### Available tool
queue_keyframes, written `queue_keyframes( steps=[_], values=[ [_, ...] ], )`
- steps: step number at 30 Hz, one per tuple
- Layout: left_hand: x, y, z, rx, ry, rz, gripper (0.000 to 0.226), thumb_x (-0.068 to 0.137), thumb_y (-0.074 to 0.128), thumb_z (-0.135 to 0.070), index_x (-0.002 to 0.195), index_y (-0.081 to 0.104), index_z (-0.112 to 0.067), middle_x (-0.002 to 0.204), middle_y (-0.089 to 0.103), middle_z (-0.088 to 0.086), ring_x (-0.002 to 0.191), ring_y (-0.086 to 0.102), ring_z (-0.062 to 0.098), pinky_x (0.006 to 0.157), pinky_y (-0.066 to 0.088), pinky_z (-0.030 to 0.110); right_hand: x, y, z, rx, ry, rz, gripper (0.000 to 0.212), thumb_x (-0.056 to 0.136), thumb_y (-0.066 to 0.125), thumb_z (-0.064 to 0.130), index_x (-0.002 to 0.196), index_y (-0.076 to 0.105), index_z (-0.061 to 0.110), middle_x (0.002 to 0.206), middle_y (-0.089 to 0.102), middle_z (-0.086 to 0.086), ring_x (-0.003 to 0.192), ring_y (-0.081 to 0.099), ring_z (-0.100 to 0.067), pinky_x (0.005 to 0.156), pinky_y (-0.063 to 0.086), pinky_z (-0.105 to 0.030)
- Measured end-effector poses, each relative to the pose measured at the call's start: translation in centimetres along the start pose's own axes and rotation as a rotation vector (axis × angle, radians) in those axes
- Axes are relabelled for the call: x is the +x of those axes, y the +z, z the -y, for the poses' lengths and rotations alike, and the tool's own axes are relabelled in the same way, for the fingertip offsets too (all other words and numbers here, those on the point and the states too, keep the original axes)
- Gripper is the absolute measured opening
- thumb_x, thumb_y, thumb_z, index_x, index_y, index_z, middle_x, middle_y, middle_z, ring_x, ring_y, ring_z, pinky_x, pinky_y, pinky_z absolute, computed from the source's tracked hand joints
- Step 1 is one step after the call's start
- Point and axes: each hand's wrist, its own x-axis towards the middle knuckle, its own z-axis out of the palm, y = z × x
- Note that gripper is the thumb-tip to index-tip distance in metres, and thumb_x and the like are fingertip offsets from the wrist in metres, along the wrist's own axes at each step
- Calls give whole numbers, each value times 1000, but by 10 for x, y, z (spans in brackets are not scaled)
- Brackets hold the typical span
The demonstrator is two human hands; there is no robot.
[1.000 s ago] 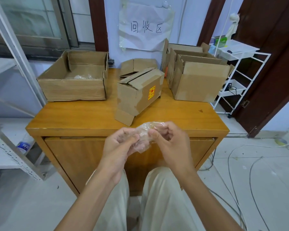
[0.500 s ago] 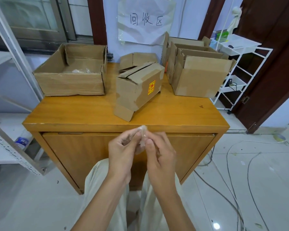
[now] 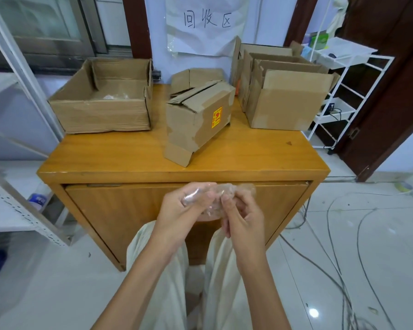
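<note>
A crumpled wad of clear tape (image 3: 214, 206) sits between my two hands in front of the wooden cabinet (image 3: 129, 163). My left hand (image 3: 179, 213) holds its left part with curled fingers. My right hand (image 3: 242, 210) pinches the right part between thumb and fingers. On the cabinet top a small cardboard box with a yellow sticker (image 3: 198, 117) lies on its side, one flap hanging forward.
A wide open carton (image 3: 100, 115) with clear scraps inside stands at the back left. Nested open cartons (image 3: 281, 103) stand at the back right, a flattened box (image 3: 193, 78) behind the middle one. White wire rack (image 3: 339, 91) to the right, cables (image 3: 343, 246) on the floor.
Both hands stay below the cabinet edge; they had pressed together and have now drawn slightly apart, stretching the tape wad between them.
</note>
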Motion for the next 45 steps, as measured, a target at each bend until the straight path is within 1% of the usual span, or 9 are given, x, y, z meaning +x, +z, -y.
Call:
queue_keyframes(
  steps=[5, 11, 15, 19, 24, 30, 36, 42, 45],
  values=[
    [0, -10, -5, -501, -285, 158, 66, 108, 23, -53, 143, 55, -8, 132, 68, 23, 125, 65, 36, 104, 54, 45, 0, -2, 7, 167, 69, -59, 5, 101, 68, 14, 100, 66, 10, 68, 55, 1, 57, 48, -6, 48, 39, -20],
    [-4, 2, 8, -515, -286, 63, 35, 96, 64, -23, 129, 69, -12, 124, 72, 16, 105, 73, 21, 76, 63, 25, -6, 4, 5, 290, 167, -46, 12, 101, 68, 14, 92, 61, 9, 67, 54, -3, 54, 41, -11, 44, 32, -20],
    [-1, 7, 12, -225, -160, -123, 21, 93, 73, -12, 113, 74, -5, 109, 77, 12, 101, 75, 27, 76, 61, 29, -9, 11, 0, -94, -66, -62, 10, 101, 67, 16, 105, 75, 21, 86, 76, 5, 75, 68, -10, 63, 52, -22],
    [6, -1, 12, -9, -2, -290, 24, 92, 74, -5, 115, 75, -12, 98, 79, 6, 89, 77, 20, 69, 61, 26, -12, 15, -1, -63, -65, 51, 22, 108, 55, 27, 114, 76, 26, 71, 67, -1, 61, 57, -15, 53, 43, -25],
    [2, 3, 19, 365, 194, -302, 19, 91, 78, -16, 108, 80, -24, 92, 78, -12, 89, 74, 10, 80, 63, 36, -11, 19, -3, 44, 17, 30, 17, 101, 66, 29, 105, 71, 13, 73, 64, -9, 56, 53, -18, 49, 43, -25],
    [-18, 12, 18, 98, 53, 19, 36, 102, 55, -28, 135, 67, -19, 120, 76, -7, 109, 73, 15, 82, 63, 33, -3, 4, -14, -82, -43, -197, 15, 103, 66, 25, 93, 73, 16, 81, 73, -3, 74, 67, -20, 67, 55, -37],
    [-11, 5, 20, -167, -74, -73, 21, 86, 79, -15, 105, 77, -6, 106, 77, 16, 105, 74, 31, 96, 59, 49, -11, 16, -11, -79, -95, -100, 17, 104, 66, 26, 91, 71, 15, 73, 70, 0, 67, 62, -15, 63, 51, -27],
    [0, -3, 15, -93, -59, -156, 27, 86, 80, -6, 111, 75, -10, 97, 78, 12, 93, 75, 25, 88, 61, 38, -12, 16, -7, 20, -49, 66, 35, 114, 42, 19, 108, 76, 18, 73, 63, -11, 60, 57, -22, 52, 41, -26],
    [1, -3, 14, -107, -22, -187, 17, 86, 78, -3, 102, 77, -7, 95, 79, 11, 89, 75, 23, 77, 61, 30, -9, 10, -7, -27, -102, 147, 21, 109, 53, 18, 111, 75, 16, 76, 64, -7, 62, 58, -21, 56, 44, -25]
  ],
)
